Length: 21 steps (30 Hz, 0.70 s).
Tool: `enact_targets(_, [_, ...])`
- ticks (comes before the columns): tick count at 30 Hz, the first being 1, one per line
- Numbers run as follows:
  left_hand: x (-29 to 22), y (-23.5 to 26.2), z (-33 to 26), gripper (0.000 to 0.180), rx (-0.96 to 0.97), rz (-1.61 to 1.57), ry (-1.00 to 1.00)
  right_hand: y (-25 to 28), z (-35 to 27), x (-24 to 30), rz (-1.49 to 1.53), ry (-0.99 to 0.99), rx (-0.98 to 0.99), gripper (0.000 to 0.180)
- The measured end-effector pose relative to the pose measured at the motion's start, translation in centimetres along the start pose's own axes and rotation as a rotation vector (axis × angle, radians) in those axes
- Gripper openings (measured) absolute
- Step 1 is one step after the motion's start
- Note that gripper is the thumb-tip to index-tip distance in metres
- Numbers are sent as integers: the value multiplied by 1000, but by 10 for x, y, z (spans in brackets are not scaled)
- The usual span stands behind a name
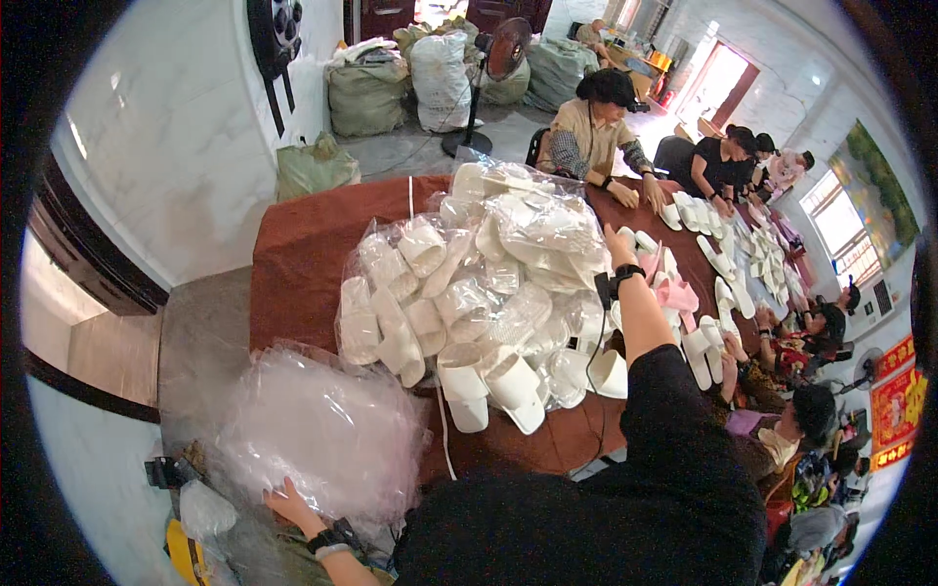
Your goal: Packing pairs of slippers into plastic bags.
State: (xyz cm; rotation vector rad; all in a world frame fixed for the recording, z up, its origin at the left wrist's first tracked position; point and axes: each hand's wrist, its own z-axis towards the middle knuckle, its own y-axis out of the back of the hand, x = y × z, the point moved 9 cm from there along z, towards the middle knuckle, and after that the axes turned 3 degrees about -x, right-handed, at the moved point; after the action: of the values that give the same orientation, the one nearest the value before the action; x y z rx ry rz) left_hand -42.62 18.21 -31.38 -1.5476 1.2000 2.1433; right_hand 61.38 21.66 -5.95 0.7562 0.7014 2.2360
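- Head view: the left hand (pixel 290 505), fingers spread, touches the lower edge of a stack of clear, flat plastic bags (pixel 322 430) at the table's near-left corner.
- The right hand (pixel 620 246) reaches to the right side of heaped white, open-toed slippers in clear plastic (pixel 547 230); whether it grips, I cannot tell.
- The heap covers the middle of the reddish-brown cloth-covered table (pixel 303 234).

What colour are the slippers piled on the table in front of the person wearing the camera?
The piled slippers are off-white; the head view shows them best.

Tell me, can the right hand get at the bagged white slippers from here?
Likely yes: the right hand is right beside the bagged white slippers, with nothing visible between them.
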Motion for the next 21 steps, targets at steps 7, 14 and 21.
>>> enact_targets(7, [-89, 59, -32, 73, -167, 537, -220, -45, -129, 60, 570, -86, 1017, 54])
enact_targets(14, [-147, 21, -53, 76, -53, 440, -507, -8, -143, 118, 509, -37, 766, 68])
enact_targets(21, [-227, -11, -109, 77, 118, 301, -656, 43, -186, 165, 204, 514, 654, 32])
